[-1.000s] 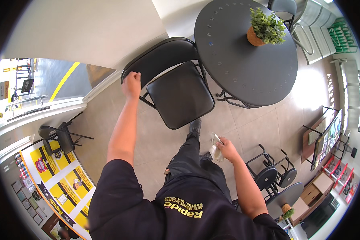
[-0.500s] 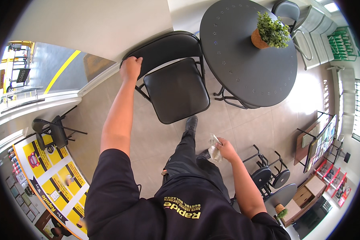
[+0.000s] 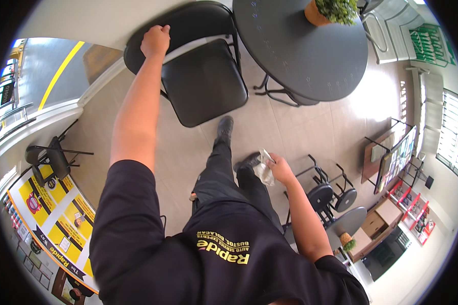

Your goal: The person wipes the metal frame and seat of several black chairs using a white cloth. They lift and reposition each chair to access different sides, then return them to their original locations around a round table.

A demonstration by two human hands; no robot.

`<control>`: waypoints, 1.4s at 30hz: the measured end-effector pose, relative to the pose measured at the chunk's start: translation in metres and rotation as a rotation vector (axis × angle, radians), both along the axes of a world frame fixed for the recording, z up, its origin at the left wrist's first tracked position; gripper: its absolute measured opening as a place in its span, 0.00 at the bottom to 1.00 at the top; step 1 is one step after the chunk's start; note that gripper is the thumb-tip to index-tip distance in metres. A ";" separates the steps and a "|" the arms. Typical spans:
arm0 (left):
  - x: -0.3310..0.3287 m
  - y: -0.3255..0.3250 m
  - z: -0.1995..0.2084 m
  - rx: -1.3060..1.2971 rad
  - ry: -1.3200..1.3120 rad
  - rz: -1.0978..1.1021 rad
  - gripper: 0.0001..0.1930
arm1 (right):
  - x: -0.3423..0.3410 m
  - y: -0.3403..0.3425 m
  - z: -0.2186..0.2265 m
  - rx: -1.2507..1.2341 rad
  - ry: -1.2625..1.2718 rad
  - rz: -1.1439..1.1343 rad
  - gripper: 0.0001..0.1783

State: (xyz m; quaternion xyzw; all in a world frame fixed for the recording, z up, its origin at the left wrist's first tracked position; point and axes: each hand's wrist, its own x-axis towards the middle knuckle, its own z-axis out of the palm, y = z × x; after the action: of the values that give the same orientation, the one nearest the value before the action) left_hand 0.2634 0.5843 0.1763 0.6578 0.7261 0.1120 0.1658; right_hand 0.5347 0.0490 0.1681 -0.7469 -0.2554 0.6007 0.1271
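Head view, clock pos. from centre: black chair (image 3: 204, 84) betw. 11 & 12, beside round grey table (image 3: 310, 56) at 1, w/ potted plant (image 3: 336, 11) on top. L hand (image 3: 155, 41) at 11, fingers curled over chair back; whether gripping, cannot tell. R hand (image 3: 280, 169) betw. 3 & 4, pinching pale crumpled sheet (image 3: 263, 172), material unclear, nr. shoe. Black stools (image 3: 320, 196) at 4; yellow-&-white board (image 3: 51, 218) approx. 8.

Black chair (image 3: 204, 84), whitish cloth (image 3: 264, 172), dark grey round table (image 3: 310, 56)
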 end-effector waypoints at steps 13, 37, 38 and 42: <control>0.125 -0.430 -0.018 -1.233 -1.108 -0.209 0.31 | 0.009 -0.017 0.019 0.204 0.010 -0.534 0.17; 0.243 -0.611 -0.004 -1.492 -1.168 0.032 0.42 | 0.137 -0.153 -0.022 0.131 0.309 -0.307 0.40; 0.236 -0.598 -0.010 -1.553 -1.147 0.035 0.42 | 0.143 -0.155 -0.027 0.091 0.377 -0.428 0.40; 0.221 -0.531 -0.056 -1.488 -0.862 -0.151 0.35 | 0.183 -0.151 -0.068 0.017 0.481 -0.764 0.35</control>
State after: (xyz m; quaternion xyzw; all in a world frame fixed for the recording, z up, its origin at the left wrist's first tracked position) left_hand 0.4849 0.0533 0.1205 0.3247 0.4389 -0.1642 0.8216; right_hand 0.7181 -0.1019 0.1002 -0.6257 0.0705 0.6649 0.4017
